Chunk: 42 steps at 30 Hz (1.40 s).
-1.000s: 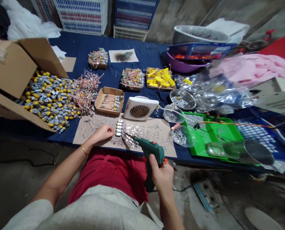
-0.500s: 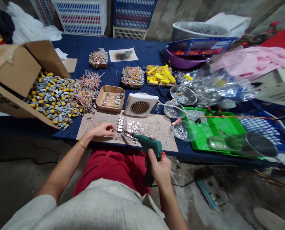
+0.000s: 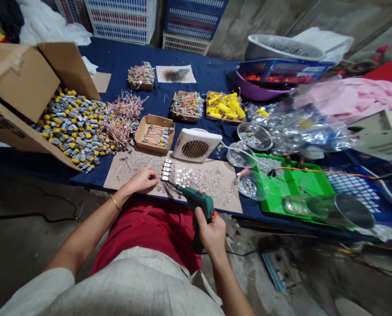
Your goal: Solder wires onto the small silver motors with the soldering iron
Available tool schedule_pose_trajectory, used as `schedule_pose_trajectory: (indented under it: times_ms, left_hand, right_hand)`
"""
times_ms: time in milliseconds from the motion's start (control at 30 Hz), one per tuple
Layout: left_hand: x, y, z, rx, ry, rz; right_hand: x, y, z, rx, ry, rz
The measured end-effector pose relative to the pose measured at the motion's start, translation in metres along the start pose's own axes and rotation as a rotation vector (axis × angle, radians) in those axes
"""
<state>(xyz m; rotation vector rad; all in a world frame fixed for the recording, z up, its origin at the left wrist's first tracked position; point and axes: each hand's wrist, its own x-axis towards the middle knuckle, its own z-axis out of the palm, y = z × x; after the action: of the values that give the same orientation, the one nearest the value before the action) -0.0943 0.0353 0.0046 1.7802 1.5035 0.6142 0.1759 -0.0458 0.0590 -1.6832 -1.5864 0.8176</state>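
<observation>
My right hand [image 3: 210, 229] is wrapped round the grip of a green soldering gun [image 3: 197, 199], whose tip points left to the near end of a short row of small metal motors [image 3: 166, 170]. Just left of that row, my left hand [image 3: 147, 179] rests over the cardboard sheet [image 3: 228, 175] with its fingers curled together; whatever they hold is too small to name. Many small metal pieces [image 3: 189, 176] lie scattered right of the row. A white vent fan [image 3: 196, 145] stands behind them.
At the left, a cardboard box [image 3: 24, 87] spills motors [image 3: 77, 127]. Small trays hold wired motors [image 3: 156, 136] and yellow parts [image 3: 225, 105]. Bowls of metal pieces [image 3: 247, 184] and a green tray [image 3: 281, 188] are at the right. A cord hangs from the gun.
My left hand's fingers have drawn closer together near the motor row. The soldering gun and my right hand have shifted slightly left, and the whole view has moved a little.
</observation>
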Motion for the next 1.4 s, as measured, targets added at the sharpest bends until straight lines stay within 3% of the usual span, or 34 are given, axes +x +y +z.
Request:
schedule_pose_trajectory:
  times_ms: [500,1067,1300,1400]
  left_hand:
    - [0.003,-0.009,0.003,0.001,0.022,0.050]
    - [0.007,-0.006,0.003,0.063,-0.001,0.036]
    - [0.009,-0.007,0.004,0.081,-0.003,0.036]
    - [0.009,-0.008,0.005,0.079,0.008,0.045]
  right_hand:
    - [0.005,-0.002,0.004,-0.109,-0.012,-0.163]
    - [0.009,-0.001,0.004,-0.134,-0.043,-0.212]
    - [0.006,-0.002,0.006,-0.125,-0.116,-0.505]
    - [0.006,-0.004,0.000,-0.123,-0.079,-0.509]
